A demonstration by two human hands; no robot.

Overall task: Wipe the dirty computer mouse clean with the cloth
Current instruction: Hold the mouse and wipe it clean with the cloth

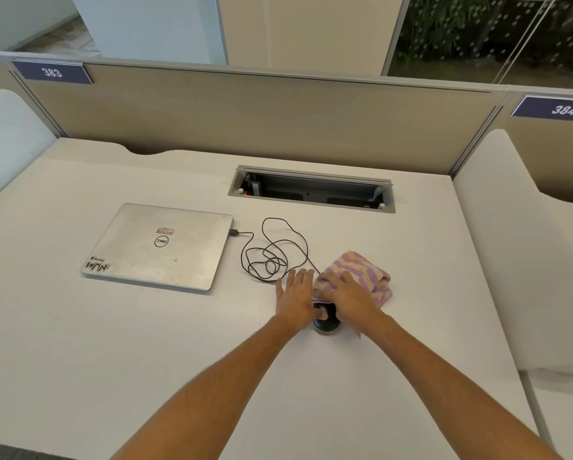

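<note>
A black computer mouse (325,326) lies on the white desk (145,343), mostly hidden; only its near end shows between my hands. My left hand (295,298) rests against its left side, fingers spread flat on the desk, thumb on the mouse. My right hand (349,298) presses a folded pink-and-cream striped cloth (366,272) down over the front of the mouse. The mouse's black cable (271,257) lies in loose loops to the left and runs to the laptop.
A closed silver laptop (159,247) with stickers lies at the left, the mouse cable plugged into its right side. An open cable tray (311,189) is recessed in the desk behind. A beige partition (261,117) closes the back; white side panels flank the desk.
</note>
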